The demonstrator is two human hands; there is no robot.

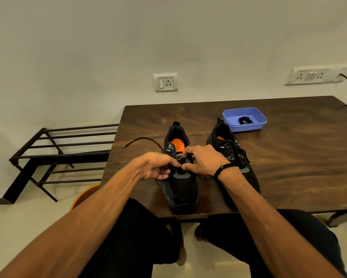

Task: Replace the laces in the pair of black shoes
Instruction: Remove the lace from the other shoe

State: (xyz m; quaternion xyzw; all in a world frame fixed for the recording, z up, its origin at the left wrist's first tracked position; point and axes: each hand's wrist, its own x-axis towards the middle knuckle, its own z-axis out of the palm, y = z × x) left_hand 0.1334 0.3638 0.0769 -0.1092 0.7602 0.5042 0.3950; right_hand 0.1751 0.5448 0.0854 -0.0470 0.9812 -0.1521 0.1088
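2 black shoes stand side by side on a dark wooden table [289,157], toes toward the person and heels toward the wall.

The left shoe [179,177] sits near the table's front edge. Its opening is wide, showing an orange insole [177,146]. Grey panels flank the eyelet area, and the toe is plain black. A black lace [144,140] runs from the shoe's left side across the table to the left, ending in a tipped end near the table's left edge.

The right shoe [232,157] stands just beside it, partly covered by the right forearm. It is fully laced with a black lace, and a sliver of orange insole shows at its opening.

The left hand [158,167] rests at the left side of the left shoe's eyelets, fingers curled, pinching the lace. The right hand [202,160] lies over the same shoe's tongue, thumb and forefinger closed together at the eyelets; what they hold cannot be told for certain. A black band circles the right wrist.

Behind the right shoe, touching its heel, sits a blue plastic tray [255,128] holding a coiled black lace [245,120].

A black metal rack [64,155] stands on the floor left of the table. 2 socket plates are on the wall.
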